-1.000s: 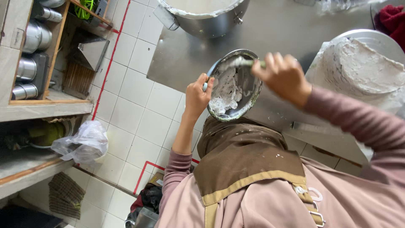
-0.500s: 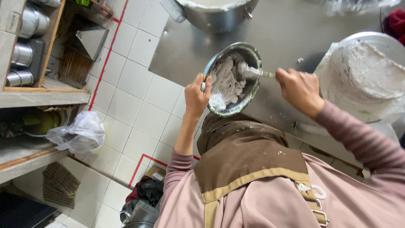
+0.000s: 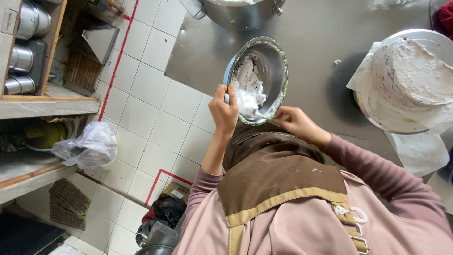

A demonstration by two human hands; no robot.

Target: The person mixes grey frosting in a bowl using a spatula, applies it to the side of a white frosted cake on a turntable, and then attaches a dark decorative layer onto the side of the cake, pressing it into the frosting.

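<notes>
My left hand (image 3: 224,111) grips the near rim of a tilted metal bowl (image 3: 273,61) held above the edge of a steel table (image 3: 321,42). White cream (image 3: 247,92) is smeared inside the bowl and gathered at its lower edge. My right hand (image 3: 297,123) is closed on a thin utensil whose tip reaches into the cream at the bowl's near rim; most of the utensil is hidden. To the right stands a round cake (image 3: 410,80) coated in white frosting, on paper over a round stand.
A large steel pot (image 3: 240,12) stands at the table's far edge. On the left, wooden shelves (image 3: 47,101) hold metal containers (image 3: 21,52) and a crumpled plastic bag (image 3: 87,146). White floor tiles with red lines lie below, with a box and a dark bag (image 3: 165,210) near my feet.
My right hand moved from the bowl's far side down to its near rim, dragging cream along. The bowl tilted more toward me and the cream collected at the lower edge.
</notes>
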